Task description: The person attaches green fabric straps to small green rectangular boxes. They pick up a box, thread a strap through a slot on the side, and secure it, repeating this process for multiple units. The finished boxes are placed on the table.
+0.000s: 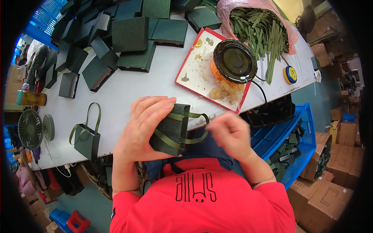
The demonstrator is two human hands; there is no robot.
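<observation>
My left hand (138, 130) is wrapped round a small dark green gift bag (169, 132), tilted with its opening toward the right. Olive ribbon (201, 136) crosses the bag's side in two bands and loops out past the opening. At the outer end of that loop is my right hand (232, 134), blurred, its fingers curled in; whether they grip the ribbon or something small is hidden. Another green bag (88, 144) with ribbon handles stands at the table's left front edge.
Dark green boxes or bags (130, 34) crowd the table's back left. A round hot pot (235, 61) of dark liquid sits on a red-rimmed tray (185, 73) with yellowish residue. Cut ribbons fill a pink plastic bag (258, 29). A blue crate (287, 143) stands right; a fan (30, 129), left.
</observation>
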